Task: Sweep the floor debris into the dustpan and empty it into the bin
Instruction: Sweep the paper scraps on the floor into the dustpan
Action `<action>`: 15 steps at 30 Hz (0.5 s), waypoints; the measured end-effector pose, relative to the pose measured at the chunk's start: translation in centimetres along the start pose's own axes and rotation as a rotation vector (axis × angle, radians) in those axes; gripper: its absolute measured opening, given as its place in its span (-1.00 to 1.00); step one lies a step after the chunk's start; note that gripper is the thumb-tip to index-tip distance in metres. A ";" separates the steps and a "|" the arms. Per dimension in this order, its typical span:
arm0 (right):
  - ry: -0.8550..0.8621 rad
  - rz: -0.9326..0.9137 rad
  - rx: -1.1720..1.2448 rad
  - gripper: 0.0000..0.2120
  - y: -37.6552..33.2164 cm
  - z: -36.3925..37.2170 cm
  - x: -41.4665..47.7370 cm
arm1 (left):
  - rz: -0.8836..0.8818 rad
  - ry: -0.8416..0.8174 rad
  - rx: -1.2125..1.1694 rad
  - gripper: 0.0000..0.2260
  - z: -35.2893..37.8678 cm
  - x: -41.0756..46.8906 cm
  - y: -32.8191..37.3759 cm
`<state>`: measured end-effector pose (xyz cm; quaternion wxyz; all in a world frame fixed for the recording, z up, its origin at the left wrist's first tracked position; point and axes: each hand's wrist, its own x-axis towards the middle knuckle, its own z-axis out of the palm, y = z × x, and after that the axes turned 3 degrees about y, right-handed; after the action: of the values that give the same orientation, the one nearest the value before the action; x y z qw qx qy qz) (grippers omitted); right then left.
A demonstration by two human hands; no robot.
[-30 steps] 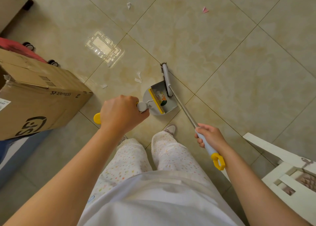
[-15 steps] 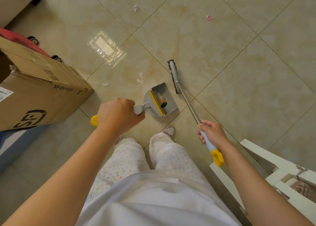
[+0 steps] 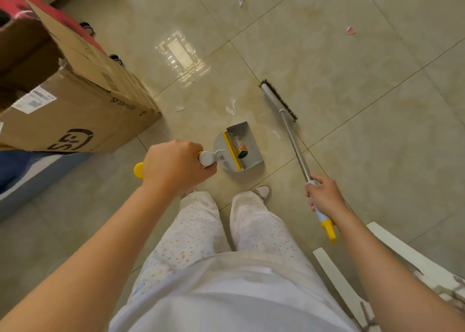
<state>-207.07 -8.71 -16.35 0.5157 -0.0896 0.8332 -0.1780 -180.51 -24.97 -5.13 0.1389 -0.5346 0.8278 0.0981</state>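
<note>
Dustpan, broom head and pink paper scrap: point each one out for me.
dustpan (image 3: 253, 159), head view, bare grey floor of the pan.
broom head (image 3: 275, 100), head view, middle of its grey back.
pink paper scrap (image 3: 350, 30), head view, centre of the scrap.

A beige tiled floor (image 3: 352, 155) carried a bright reflected glare (image 3: 182, 57) far left of centre. An open cardboard box (image 3: 75, 120) printed SF EXPRESS stood at the left, with a red object (image 3: 15, 2) and small dark wheels (image 3: 88, 28) beyond it. A white slatted chair (image 3: 402, 263) sat near right.
</note>
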 end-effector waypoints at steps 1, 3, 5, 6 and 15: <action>0.009 0.008 -0.012 -0.52 -0.4 0.1 0.5 | -0.002 -0.002 0.001 -0.60 0.0 0.1 0.0; 0.018 0.057 0.018 -0.55 -1.2 0.4 1.5 | 0.000 -0.002 0.007 -0.60 0.1 0.2 0.4; -0.005 0.101 0.086 -0.61 -1.9 1.1 1.9 | 0.005 -0.001 0.007 -0.60 0.2 0.2 0.6; -0.024 0.119 0.128 -0.64 -2.1 1.7 1.7 | 0.008 -0.003 0.004 -0.59 0.3 0.2 0.7; -0.225 0.263 0.465 -0.70 -2.1 1.3 -1.3 | 0.006 -0.008 -0.001 -0.59 0.3 0.4 0.2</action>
<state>-205.37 -10.49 -15.02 0.6303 0.1205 0.7120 -0.2850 -180.83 -25.15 -5.53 0.1416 -0.5316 0.8290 0.1011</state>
